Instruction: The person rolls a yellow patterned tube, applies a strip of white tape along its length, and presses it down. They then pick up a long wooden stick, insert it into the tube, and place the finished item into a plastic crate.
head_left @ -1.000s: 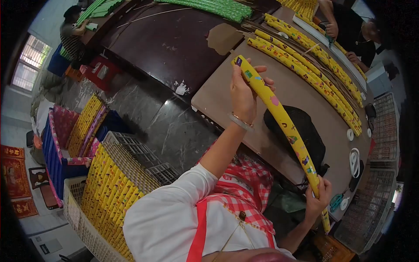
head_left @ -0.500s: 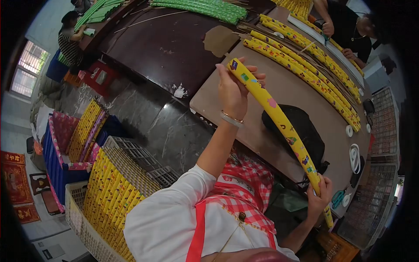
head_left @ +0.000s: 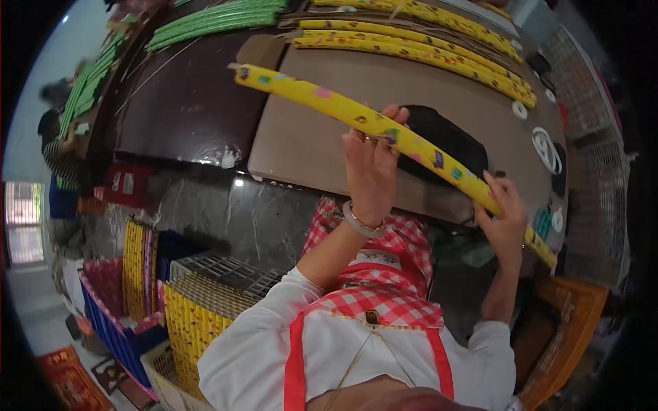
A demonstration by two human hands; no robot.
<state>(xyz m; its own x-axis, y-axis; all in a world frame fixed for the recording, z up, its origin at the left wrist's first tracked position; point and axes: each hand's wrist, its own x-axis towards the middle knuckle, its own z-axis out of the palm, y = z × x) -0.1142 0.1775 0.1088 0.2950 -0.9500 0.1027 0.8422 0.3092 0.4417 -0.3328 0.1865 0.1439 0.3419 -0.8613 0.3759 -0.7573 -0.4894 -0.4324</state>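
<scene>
A long yellow patterned tube [head_left: 329,104] slants down to the right above the brown table [head_left: 295,137]. My right hand [head_left: 504,218] is wrapped round it near its lower right part. Against the middle of the tube rests my left hand [head_left: 373,161], palm up with its fingers spread and their tips partly behind the tube. Behind the tube lies a black bag-like item [head_left: 439,140] on the table.
Yellow tubes [head_left: 411,51] and green tubes [head_left: 216,26] lie at the back. Tape rolls [head_left: 519,109] and teal scissors [head_left: 541,222] are at the right. A crate of yellow tubes [head_left: 195,329] stands at lower left. A person [head_left: 58,151] sits far left.
The tube has turned flatter, its upper end moving left. My left hand has shifted from that end to the tube's middle. My right hand, still gripping, has moved up. The view has turned.
</scene>
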